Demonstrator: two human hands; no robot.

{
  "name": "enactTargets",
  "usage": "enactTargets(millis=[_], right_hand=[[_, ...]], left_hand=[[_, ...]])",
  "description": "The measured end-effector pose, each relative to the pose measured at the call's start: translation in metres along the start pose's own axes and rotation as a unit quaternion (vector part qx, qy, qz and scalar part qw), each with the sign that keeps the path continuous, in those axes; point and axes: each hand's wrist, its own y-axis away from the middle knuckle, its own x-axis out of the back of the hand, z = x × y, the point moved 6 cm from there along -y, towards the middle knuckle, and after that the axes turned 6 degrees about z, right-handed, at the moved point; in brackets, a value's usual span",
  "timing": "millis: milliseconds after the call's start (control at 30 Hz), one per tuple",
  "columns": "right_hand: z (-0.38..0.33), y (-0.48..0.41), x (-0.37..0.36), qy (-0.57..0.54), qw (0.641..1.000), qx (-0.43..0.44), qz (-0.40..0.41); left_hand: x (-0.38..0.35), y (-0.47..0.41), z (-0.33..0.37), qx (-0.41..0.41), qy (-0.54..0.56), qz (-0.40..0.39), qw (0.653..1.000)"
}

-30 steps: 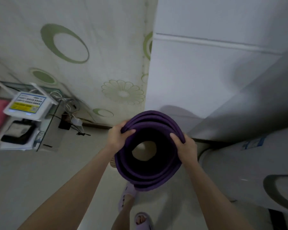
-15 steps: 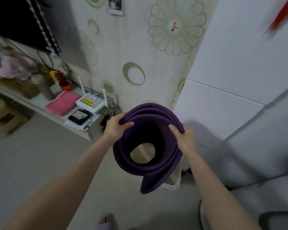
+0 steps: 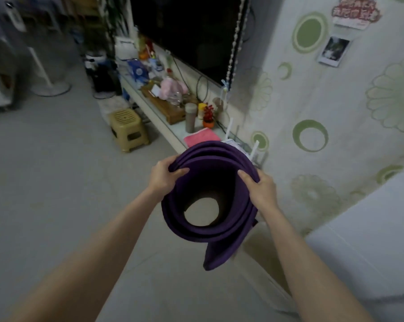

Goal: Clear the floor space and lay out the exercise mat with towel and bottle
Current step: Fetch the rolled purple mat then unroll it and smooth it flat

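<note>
I hold the rolled purple exercise mat (image 3: 219, 242) on end in front of me, looking straight down its hollow core to the pale floor (image 3: 56, 187) below. My left hand (image 3: 163, 180) grips the roll's rim at nine o'clock, thumb hooked over the edge. My right hand (image 3: 261, 191) clamps the rim at three o'clock the same way. The mat's loose outer end droops at six o'clock, and I cannot tell whether it reaches the floor.

Just past the roll at twelve o'clock, a pink towel (image 3: 202, 137) lies flat on a low white shelf (image 3: 173, 132), with a brown bottle (image 3: 190, 117) upright just beyond it. At eleven o'clock a tan plastic stool (image 3: 128, 129) stands on the floor beside the shelf. Farther off a dark television (image 3: 184, 31) hangs above the shelf — green-circled wallpaper (image 3: 335, 140) spreads away at two o'clock.
</note>
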Motion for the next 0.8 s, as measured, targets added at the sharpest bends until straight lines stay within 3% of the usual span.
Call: enactTargets(millis=[433, 800], right_hand=[[-0.129, 0.124, -0.352, -0.024, 0.977, 0.037, -0.209], [-0.223, 0.207, -0.636, -0.011, 0.924, 0.086, -0.371]], left_hand=[[0.354, 0.029, -0.15, 0.062, 0.018, 0.181, 0.981], [0.593, 0.047, -0.283, 0.152, 0.013, 0.347, 0.925]])
